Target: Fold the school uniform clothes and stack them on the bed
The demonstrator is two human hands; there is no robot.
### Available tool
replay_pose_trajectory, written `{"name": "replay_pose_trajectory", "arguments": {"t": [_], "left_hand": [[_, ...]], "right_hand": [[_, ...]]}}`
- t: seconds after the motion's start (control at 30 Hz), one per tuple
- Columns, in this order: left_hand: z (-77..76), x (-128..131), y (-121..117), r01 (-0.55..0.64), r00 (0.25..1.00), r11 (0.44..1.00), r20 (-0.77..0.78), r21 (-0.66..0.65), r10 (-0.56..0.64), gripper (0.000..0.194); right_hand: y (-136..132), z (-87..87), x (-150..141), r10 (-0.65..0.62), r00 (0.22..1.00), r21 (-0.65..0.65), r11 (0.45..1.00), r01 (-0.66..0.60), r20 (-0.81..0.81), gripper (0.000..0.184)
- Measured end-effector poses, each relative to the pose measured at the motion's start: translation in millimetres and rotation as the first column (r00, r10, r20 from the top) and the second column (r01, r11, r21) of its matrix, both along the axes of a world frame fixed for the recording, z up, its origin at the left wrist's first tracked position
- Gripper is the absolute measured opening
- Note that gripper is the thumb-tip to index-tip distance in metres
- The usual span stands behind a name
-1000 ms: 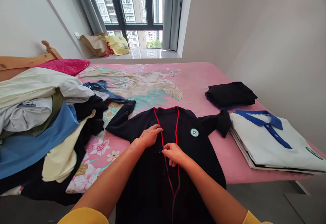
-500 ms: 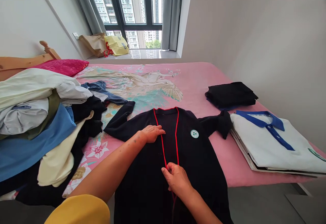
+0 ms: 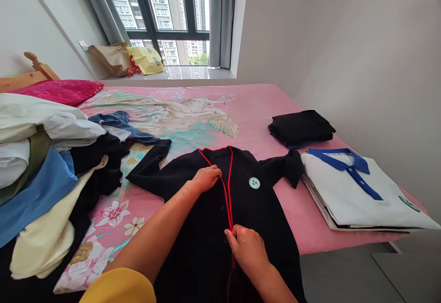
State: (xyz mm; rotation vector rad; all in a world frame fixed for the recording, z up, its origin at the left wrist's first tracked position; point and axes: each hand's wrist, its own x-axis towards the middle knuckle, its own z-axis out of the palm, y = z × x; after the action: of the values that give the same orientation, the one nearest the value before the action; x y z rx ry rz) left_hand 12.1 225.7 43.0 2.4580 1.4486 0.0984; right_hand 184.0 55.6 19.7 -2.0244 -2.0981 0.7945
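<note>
A black cardigan (image 3: 193,252) with red trim and a round white-and-green badge (image 3: 254,183) lies front up over the near edge of the bed. Its sleeves spread to both sides, the right one bunched at the cuff. My left hand (image 3: 207,178) is closed on the left front edge near the neckline, fingertips at the red trim. Lower down, my right hand (image 3: 248,247) pinches the red-trimmed edge between thumb and fingers. Between my hands the two trims run nearly side by side. The cardigan's bottom is cut off by the frame.
Heaped clothes (image 3: 51,156) cover the left side, with jeans (image 3: 126,126) behind. On the right are a stack of folded white shirts (image 3: 344,192) and folded black garments (image 3: 301,127). Bags (image 3: 146,59) stand on the windowsill. A pink patterned sheet (image 3: 255,110) covers the bed.
My left hand has drawn the left front edge rightward, and the gap between the red trims has narrowed. The right hand still pinches the trim. The view has shifted slightly right.
</note>
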Motion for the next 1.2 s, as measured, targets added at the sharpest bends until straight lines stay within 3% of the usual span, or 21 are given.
{"name": "replay_pose_trajectory", "arguments": {"t": [0.1,0.2,0.33,0.4,0.53,0.67,0.83,1.0,1.1,1.2], "left_hand": [[-19.2,8,-10,-0.164,0.983,0.983,0.095,0.087,0.156,0.034],[-24.2,12,-28,-0.351,0.914,0.921,0.277,0.169,0.297,0.041],[-18.8,22,-75,-0.257,0.948,0.949,0.241,0.184,0.210,0.022],[-18.6,30,-106,-0.214,0.967,0.963,0.177,0.162,0.185,0.022],[-23.8,49,-167,-0.237,0.960,0.966,0.177,0.100,0.217,0.022],[-28.2,67,-205,-0.329,0.932,0.942,0.182,0.063,0.313,0.030],[-30.0,80,-220,-0.411,0.898,0.910,0.198,0.054,0.393,0.031],[-30.5,87,-220,-0.457,0.873,0.890,0.192,0.005,0.448,0.045],[-28.6,90,-218,-0.517,0.798,0.847,0.286,-0.128,0.530,0.051],[-23.8,91,-217,-0.534,0.679,0.759,0.344,-0.373,0.648,0.054]], "right_hand": [[9,1.7,10,-0.018,0.999,0.011,1.000,0.018,-0.040,0.034],[32,7.8,17,-0.038,0.976,0.097,0.993,0.061,-0.215,0.026],[80,9.6,18,0.000,0.942,0.205,0.976,0.073,-0.336,0.017],[105,5.9,14,0.007,0.963,0.186,0.981,0.045,-0.268,0.018],[138,-1.9,3,-0.009,1.000,0.082,0.997,0.010,-0.003,0.028],[152,0.5,-4,0.005,0.987,0.010,1.000,-0.006,0.158,0.043],[161,10.9,-11,0.043,0.988,-0.040,0.998,-0.038,0.147,0.028],[155,19.7,-8,-0.009,0.999,-0.030,1.000,0.010,0.038,0.021],[144,25.1,4,-0.046,0.996,-0.016,0.999,0.045,-0.071,0.026],[136,33.2,12,-0.053,0.986,0.038,0.997,0.060,-0.160,0.029]]}}
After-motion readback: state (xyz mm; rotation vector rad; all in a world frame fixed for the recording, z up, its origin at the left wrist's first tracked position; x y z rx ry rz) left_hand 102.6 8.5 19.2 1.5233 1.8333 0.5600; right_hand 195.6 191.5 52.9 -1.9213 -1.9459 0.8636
